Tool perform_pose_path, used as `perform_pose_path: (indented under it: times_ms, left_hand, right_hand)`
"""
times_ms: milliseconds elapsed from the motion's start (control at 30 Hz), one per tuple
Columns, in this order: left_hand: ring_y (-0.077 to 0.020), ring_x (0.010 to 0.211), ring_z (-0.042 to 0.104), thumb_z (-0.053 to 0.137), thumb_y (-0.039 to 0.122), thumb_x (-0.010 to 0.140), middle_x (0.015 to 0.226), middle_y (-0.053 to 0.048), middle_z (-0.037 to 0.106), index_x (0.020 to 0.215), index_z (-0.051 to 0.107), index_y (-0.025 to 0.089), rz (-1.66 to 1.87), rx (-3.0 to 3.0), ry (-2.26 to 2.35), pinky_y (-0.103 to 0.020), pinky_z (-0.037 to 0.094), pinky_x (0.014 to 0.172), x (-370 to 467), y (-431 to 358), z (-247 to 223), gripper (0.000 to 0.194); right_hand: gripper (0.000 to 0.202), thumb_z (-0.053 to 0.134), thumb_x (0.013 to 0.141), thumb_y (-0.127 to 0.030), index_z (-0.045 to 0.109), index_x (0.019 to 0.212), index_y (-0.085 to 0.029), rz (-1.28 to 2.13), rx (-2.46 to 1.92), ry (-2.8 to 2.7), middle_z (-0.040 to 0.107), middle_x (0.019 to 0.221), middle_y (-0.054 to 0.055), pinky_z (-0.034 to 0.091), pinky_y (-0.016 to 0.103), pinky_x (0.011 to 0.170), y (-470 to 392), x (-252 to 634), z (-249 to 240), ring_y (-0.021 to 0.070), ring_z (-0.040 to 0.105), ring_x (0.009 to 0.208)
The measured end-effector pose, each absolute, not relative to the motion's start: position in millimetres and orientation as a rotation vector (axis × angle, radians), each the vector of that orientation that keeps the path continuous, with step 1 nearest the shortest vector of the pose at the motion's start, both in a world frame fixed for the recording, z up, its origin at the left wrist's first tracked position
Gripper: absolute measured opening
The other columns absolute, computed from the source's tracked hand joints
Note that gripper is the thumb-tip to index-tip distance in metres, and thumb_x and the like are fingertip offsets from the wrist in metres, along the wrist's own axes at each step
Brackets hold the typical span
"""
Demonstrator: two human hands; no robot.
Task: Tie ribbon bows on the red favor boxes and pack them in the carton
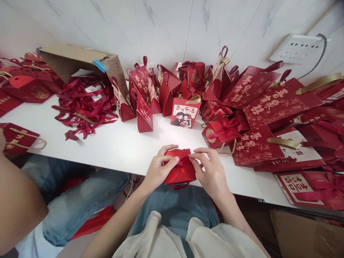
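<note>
A small red gift box (pixel 182 175) with curved folded flaps is at the table's front edge, right above my lap. My left hand (pixel 159 168) grips its left side, with the thumb pressed on the dark pink ribbon (pixel 180 163) tied across the top. At the upper right edge of the box, my right hand (pixel 208 168) has its thumb and fingertips pinched on what looks like the ribbon's end; the exact hold is partly hidden. A dark red cord handle (pixel 180 186) hangs from the near side of the box.
Finished red gift bags (pixel 259 145) crowd the right. Small red boxes (pixel 145 114) and a card-fronted box (pixel 185 114) stand behind. A ribbon pile (pixel 88 96) spills from a cardboard carton (pixel 80 57). A co-worker's arm (pixel 20 200) is at left; a power strip (pixel 297 48) is on the wall.
</note>
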State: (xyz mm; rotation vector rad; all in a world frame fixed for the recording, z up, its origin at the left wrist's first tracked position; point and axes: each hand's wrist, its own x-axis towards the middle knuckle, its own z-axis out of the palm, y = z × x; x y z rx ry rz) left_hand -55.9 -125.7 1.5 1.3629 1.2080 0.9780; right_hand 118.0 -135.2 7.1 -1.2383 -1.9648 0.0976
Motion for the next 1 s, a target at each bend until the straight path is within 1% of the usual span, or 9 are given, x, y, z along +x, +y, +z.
perform_pose_path:
  times_ms: [100, 200, 300, 600, 767, 867, 1000]
  left_hand:
    - [-0.0251, 0.123, 0.05, 0.053, 0.037, 0.086, 0.13, -0.008, 0.056, 0.062, 0.067, 0.018, 0.964, 1.391, 1.22, -0.037, 0.041, 0.103, -56.1, -124.5, 3.4, 0.034]
    - [-0.0246, 0.122, 0.051, 0.054, 0.038, 0.086, 0.132, -0.008, 0.056, 0.062, 0.068, 0.018, 0.95, 1.418, 1.226, -0.037, 0.039, 0.105, -55.8, -123.5, 5.0, 0.034]
    - [-0.0244, 0.123, 0.05, 0.056, 0.038, 0.084, 0.134, -0.007, 0.054, 0.065, 0.07, 0.019, 0.934, 1.413, 1.204, -0.038, 0.037, 0.107, -55.0, -122.6, 6.4, 0.03]
    - [-0.025, 0.124, 0.049, 0.053, 0.043, 0.086, 0.136, -0.006, 0.053, 0.061, 0.07, 0.02, 0.834, 1.521, 1.147, -0.039, 0.038, 0.106, -61.3, -119.0, 9.8, 0.038]
    - [-0.0258, 0.123, 0.05, 0.053, 0.043, 0.087, 0.136, -0.006, 0.053, 0.058, 0.067, 0.019, 0.848, 1.522, 1.137, -0.04, 0.038, 0.105, -63.9, -119.1, 7.5, 0.04]
    - [-0.0255, 0.123, 0.051, 0.052, 0.044, 0.087, 0.137, -0.007, 0.052, 0.063, 0.069, 0.019, 0.858, 1.488, 1.125, -0.039, 0.041, 0.102, -63.4, -119.7, 6.7, 0.038]
    - [-0.0249, 0.124, 0.05, 0.053, 0.045, 0.086, 0.137, -0.008, 0.051, 0.071, 0.072, 0.019, 0.871, 1.455, 1.103, -0.036, 0.043, 0.1, -61.7, -119.6, 6.0, 0.036]
  right_hand:
    - [0.012, 0.055, 0.089, -0.015, 0.064, 0.091, -0.022, 0.02, -1.163, -2.013, 0.059, 0.1, 0.01, 0.05, 0.037, 0.072, -141.0, 120.3, 12.0, 0.0219, 0.057, 0.09]
    - [0.006, 0.058, 0.088, -0.02, 0.064, 0.092, -0.02, 0.004, -1.14, -2.081, 0.061, 0.097, 0.011, 0.048, 0.038, 0.073, -143.7, 118.1, 13.8, 0.0228, 0.058, 0.089]
    - [0.009, 0.059, 0.089, -0.023, 0.065, 0.091, -0.017, -0.027, -1.139, -2.121, 0.064, 0.096, 0.012, 0.046, 0.038, 0.071, -141.7, 115.2, 12.7, 0.0229, 0.058, 0.086]
    - [0.014, 0.053, 0.092, -0.016, 0.067, 0.089, -0.017, -0.06, -0.99, -2.24, 0.066, 0.086, 0.008, 0.04, 0.034, 0.071, -136.2, 117.8, 15.8, 0.0177, 0.057, 0.077]
    - [0.014, 0.052, 0.092, -0.013, 0.065, 0.089, -0.016, -0.134, -0.951, -2.274, 0.067, 0.085, 0.008, 0.039, 0.035, 0.074, -135.4, 119.9, 16.9, 0.0173, 0.057, 0.075]
    - [0.012, 0.054, 0.09, -0.01, 0.065, 0.091, -0.016, -0.145, -0.931, -2.258, 0.068, 0.085, 0.008, 0.039, 0.035, 0.072, -135.8, 122.1, 16.6, 0.0172, 0.058, 0.074]
    - [0.016, 0.053, 0.09, -0.009, 0.065, 0.096, -0.017, -0.15, -0.932, -2.216, 0.068, 0.087, 0.009, 0.043, 0.033, 0.069, -136.7, 125.4, 15.2, 0.0177, 0.059, 0.076]
